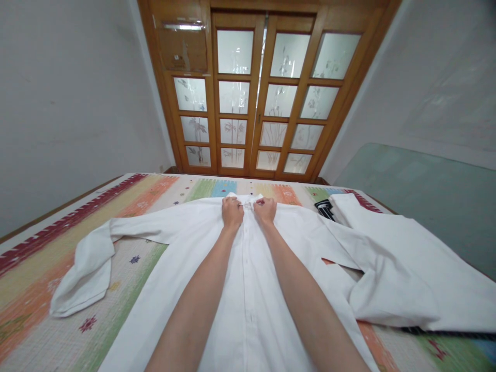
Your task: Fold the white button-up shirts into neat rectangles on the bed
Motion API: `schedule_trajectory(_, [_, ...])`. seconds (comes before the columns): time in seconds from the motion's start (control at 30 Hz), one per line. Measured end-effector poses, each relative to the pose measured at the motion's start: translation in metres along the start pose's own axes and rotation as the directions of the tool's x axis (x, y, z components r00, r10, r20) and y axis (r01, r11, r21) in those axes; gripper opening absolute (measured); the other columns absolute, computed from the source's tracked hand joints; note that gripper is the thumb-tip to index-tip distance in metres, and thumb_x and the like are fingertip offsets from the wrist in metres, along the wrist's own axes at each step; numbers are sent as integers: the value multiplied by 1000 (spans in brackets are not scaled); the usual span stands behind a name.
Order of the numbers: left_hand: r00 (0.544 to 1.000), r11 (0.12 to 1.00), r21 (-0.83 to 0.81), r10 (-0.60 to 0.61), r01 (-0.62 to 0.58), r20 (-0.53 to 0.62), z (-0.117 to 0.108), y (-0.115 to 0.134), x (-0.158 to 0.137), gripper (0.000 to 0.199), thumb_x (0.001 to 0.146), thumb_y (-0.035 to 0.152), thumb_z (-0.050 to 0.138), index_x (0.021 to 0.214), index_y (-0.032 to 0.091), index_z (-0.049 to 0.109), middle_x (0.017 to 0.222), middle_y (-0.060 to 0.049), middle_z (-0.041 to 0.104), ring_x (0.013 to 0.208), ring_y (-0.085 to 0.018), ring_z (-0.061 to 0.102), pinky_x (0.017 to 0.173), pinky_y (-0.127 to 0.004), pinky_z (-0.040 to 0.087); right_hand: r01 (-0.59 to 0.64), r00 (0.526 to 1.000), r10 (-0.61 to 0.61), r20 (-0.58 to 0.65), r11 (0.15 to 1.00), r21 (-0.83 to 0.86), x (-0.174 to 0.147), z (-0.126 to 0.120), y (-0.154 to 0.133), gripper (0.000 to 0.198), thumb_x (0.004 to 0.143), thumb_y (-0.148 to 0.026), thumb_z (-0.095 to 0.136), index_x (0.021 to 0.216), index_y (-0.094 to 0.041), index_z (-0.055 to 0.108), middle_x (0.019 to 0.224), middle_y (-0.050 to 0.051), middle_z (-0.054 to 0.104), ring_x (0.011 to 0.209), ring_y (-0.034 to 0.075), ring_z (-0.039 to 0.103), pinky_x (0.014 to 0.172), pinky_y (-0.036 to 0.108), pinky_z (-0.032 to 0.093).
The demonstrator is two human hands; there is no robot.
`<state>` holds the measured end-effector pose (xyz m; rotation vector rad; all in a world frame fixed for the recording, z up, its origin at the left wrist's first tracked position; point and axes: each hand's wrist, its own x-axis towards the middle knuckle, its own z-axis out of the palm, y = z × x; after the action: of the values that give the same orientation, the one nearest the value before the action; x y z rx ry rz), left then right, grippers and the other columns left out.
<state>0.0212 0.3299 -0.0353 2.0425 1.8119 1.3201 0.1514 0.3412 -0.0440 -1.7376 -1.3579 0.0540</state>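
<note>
A white button-up shirt [197, 258] lies front up and spread out, its collar at the far end and its button strip running down the middle toward me. My left hand [233, 211] is closed on the left side of the shirt's collar. Opposite it, my right hand [265, 209] pinches the right side of the collar. A small gap separates the two hands, with the collar opening between them. The left sleeve [91, 263] bends toward me on the bedspread, while the right sleeve [387, 279] lies crumpled.
Beneath the shirt is a striped, patterned bedspread [132, 289]. Another folded white cloth [437, 258] lies at the right, with a black-and-white item [324, 209] by its far end. A pale green headboard-like panel [418, 191] stands at the right. Wooden glass-paned doors [267, 98] are behind.
</note>
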Motion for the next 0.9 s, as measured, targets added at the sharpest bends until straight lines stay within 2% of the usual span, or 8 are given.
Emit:
schedule_trajectory(0.17, [997,983,183,-11,-3,75,-5,10,-6,19,79,15,55,83,16,73,95,-13,67,103,-29,55,92,-41,43,-28,999,33,27,986,-163,-4,-1,-6,16,76,-32,65,83,-18,69,106,16,59,106,31,48,89,38,37])
schedule_trajectory(0.37, [998,977,212,17,-29,57,-6,9,-8,18,83,24,56,84,17,72,94,-12,66,101,-26,55,92,-36,44,-42,996,59,62,970,-240,-5,-5,-13,29,79,-40,68,99,-18,65,118,16,55,112,30,46,91,38,36])
schedule_trajectory(0.43, [999,975,220,14,-24,48,-5,7,-7,19,83,26,58,94,18,71,100,-11,65,104,-27,55,94,-36,44,-53,992,81,95,962,-268,-4,-6,-13,34,82,-43,66,105,-19,63,120,16,54,113,30,45,92,38,35])
schedule_trajectory(0.53, [1000,977,215,-13,8,20,-2,4,-5,35,83,26,61,116,17,64,115,-13,61,111,-30,53,97,-40,44,-57,982,111,156,948,-313,0,-10,-11,42,85,-47,61,119,-22,59,123,15,53,116,30,44,92,39,34])
schedule_trajectory(0.63, [1000,986,168,11,-14,17,4,0,-3,43,83,23,61,125,18,58,129,-16,56,120,-32,48,104,-45,39,9,970,77,232,937,-351,6,-17,-7,43,91,-50,51,129,-29,54,124,12,53,117,30,43,92,41,34])
schedule_trajectory(0.73, [999,997,73,36,-36,1,9,-7,0,45,78,15,60,123,18,59,136,-15,50,130,-32,42,111,-46,34,37,962,76,262,915,-401,14,-21,-3,39,96,-49,41,124,-28,59,126,13,53,119,29,42,93,42,34])
schedule_trajectory(0.83, [997,997,-66,-52,48,-65,9,-14,7,50,69,8,61,118,16,61,136,-15,49,130,-30,45,112,-42,35,12,965,101,242,903,-429,19,-19,0,39,96,-49,42,117,-24,63,126,14,53,119,29,42,93,42,34])
schedule_trajectory(0.9, [986,979,-172,-130,111,-102,6,-19,12,47,66,5,59,111,18,64,130,-13,54,127,-27,49,111,-40,37,0,972,97,215,912,-410,21,-16,3,38,96,-48,43,115,-24,65,124,14,54,118,30,43,93,43,34])
